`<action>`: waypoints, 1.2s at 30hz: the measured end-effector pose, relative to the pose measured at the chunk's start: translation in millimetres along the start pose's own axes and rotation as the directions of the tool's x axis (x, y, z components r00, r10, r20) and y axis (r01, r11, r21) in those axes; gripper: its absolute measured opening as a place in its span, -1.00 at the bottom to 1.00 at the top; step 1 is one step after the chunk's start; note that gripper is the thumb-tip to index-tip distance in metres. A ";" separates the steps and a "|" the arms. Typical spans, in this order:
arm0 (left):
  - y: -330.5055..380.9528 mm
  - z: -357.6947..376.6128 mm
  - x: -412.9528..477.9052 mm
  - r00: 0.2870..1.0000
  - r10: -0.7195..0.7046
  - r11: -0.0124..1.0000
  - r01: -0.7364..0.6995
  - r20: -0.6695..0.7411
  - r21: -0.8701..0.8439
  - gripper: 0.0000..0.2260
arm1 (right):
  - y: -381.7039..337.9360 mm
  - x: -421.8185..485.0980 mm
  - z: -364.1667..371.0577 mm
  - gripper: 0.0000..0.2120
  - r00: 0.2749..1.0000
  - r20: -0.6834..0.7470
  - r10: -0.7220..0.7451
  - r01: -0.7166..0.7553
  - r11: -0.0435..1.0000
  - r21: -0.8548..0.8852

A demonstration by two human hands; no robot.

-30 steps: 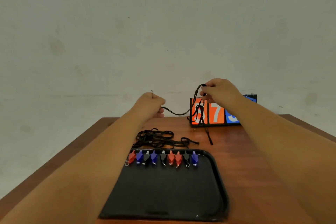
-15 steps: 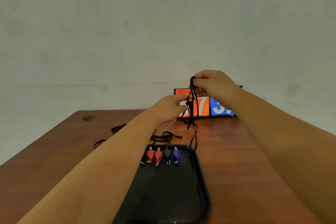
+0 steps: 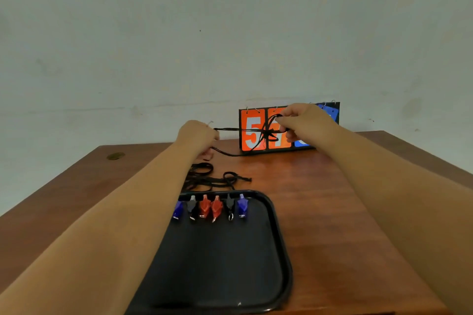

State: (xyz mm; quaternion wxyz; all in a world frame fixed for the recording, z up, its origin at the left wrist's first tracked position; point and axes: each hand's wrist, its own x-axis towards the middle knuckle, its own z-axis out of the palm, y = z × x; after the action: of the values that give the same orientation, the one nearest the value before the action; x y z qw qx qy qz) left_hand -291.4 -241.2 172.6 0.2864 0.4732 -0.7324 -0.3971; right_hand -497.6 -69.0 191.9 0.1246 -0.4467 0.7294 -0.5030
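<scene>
A brown wooden table (image 3: 320, 212) fills the lower half of the view, in front of a pale wall. A black tray (image 3: 281, 238) lies on it at 6 o'clock, nearest the person. A flip scoreboard (image 3: 253, 133) with orange cards reading 5 and 7 stands upright at 1 o'clock, by the table's far edge. Both bare forearms reach forward. The left hand (image 3: 197, 135), at 11 o'clock, is a tight fist, its fingers curled round one end of a black cord (image 3: 238, 129). The right hand (image 3: 304, 120), at 1 o'clock in front of the scoreboard, pinches the cord's looped, tangled end between thumb and curled fingers. The cord runs taut and level between the hands, raised above the table, with a slack strand drooping beneath. A loose pile of cords (image 3: 204, 176) lies at 12 o'clock, just beyond the tray. A row of small red, blue and black whistles (image 3: 216, 206) lines the tray's far edge.
</scene>
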 end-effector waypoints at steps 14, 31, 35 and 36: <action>-6.3 -6.5 -16.0 0.986 0.152 0.964 -0.164 0.076 0.208 -0.65 | -8.3 -7.4 42.2 -0.83 0.993 0.116 0.029 -0.065 0.945 0.321; -0.5 38.5 -42.4 0.934 0.334 0.893 -0.357 0.129 0.276 -0.56 | -20.4 -11.4 49.2 -0.86 0.988 0.146 0.058 -0.128 0.841 0.525; -1.8 45.5 -41.5 0.937 0.345 0.916 -0.350 0.057 0.195 -0.65 | -21.5 -12.8 45.8 -0.85 0.986 0.146 0.074 -0.141 0.842 0.521; -1.4 45.5 -41.2 0.937 0.345 0.916 -0.348 0.047 0.199 -0.68 | -21.6 -13.2 44.9 -0.83 0.986 0.147 0.077 -0.143 0.840 0.523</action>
State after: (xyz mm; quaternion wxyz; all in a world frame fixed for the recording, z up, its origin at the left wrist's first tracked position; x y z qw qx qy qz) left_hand -310.9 -189.5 145.9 0.2981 0.3607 -0.8429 -0.2655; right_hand -450.4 -88.7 185.8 0.3155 -0.3813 0.5774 -0.6494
